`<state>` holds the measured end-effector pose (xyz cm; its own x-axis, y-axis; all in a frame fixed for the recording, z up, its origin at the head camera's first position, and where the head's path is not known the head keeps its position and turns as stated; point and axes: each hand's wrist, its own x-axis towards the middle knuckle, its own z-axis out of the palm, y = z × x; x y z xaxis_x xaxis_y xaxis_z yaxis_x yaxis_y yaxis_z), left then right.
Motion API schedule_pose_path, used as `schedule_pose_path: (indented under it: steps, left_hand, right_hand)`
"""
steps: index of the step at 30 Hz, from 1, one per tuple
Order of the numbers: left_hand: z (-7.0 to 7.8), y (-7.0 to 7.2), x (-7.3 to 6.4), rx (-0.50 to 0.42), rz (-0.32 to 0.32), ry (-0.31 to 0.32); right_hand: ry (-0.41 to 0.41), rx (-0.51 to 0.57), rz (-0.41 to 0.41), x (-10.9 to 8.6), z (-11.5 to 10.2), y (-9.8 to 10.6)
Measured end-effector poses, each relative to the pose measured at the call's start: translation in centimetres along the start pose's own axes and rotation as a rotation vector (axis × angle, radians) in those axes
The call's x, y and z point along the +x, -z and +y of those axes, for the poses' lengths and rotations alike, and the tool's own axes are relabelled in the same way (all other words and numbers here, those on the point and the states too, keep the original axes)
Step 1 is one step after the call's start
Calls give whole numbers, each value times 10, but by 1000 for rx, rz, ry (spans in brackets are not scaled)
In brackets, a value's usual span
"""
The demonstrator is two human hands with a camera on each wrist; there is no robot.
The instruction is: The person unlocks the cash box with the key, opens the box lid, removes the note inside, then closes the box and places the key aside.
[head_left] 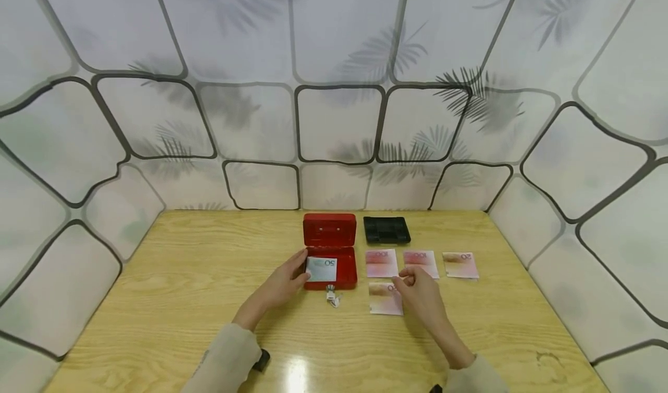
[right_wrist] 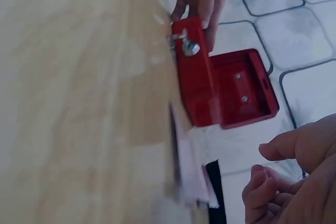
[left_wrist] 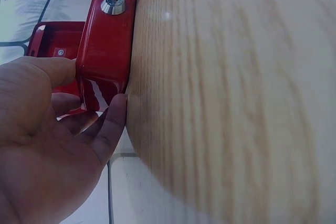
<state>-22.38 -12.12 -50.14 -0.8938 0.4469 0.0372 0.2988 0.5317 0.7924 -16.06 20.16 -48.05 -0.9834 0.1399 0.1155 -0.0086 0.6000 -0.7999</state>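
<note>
Beige sleeves (head_left: 224, 358) lie nearest. The right hand (head_left: 423, 300), thumb parted from bent fingers, is near the corner of a brown-and-pink paper banknote (head_left: 383, 304); the left hand (head_left: 282, 281) grips the left side of an open red metal cash box (head_left: 347, 270), a blue-green paper banknote (head_left: 320, 271) inside.

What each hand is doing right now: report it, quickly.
Left hand: closed, gripping the red box by its left side.
Right hand: open, fingers loosely curled, holding nothing.

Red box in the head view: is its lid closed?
No, the lid stands open behind the box, with a 50 note lying inside.
</note>
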Motion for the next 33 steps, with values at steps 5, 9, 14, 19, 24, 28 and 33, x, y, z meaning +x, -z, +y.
schedule_pose_path:
  steps: [5,9,14,19,24,28,33]
  left_hand:
    - [-1,1,1,-1,-3,0]
    - [-2,1,1,1,-1,1]
    - [-1,1,0,0,2,0]
    - [0,2,0,2,4,7]
    - [1,2,0,5,6,1]
    - [0,1,1,7,6,-8]
    - [-1,0,1,7,8,-14]
  right_hand:
    - [115,70,-68,10,-23,-13]
    - [171,127,-154,20,-39,-28]
    - [180,119,-276,32,-48,-46]
    - [129,98,-397,37,-53,-59]
    - [72,95,-460,41,-58,-65]
    - [44,109,-490,43,-62,-68]
    - [3,135,-520,45,-64,-73]
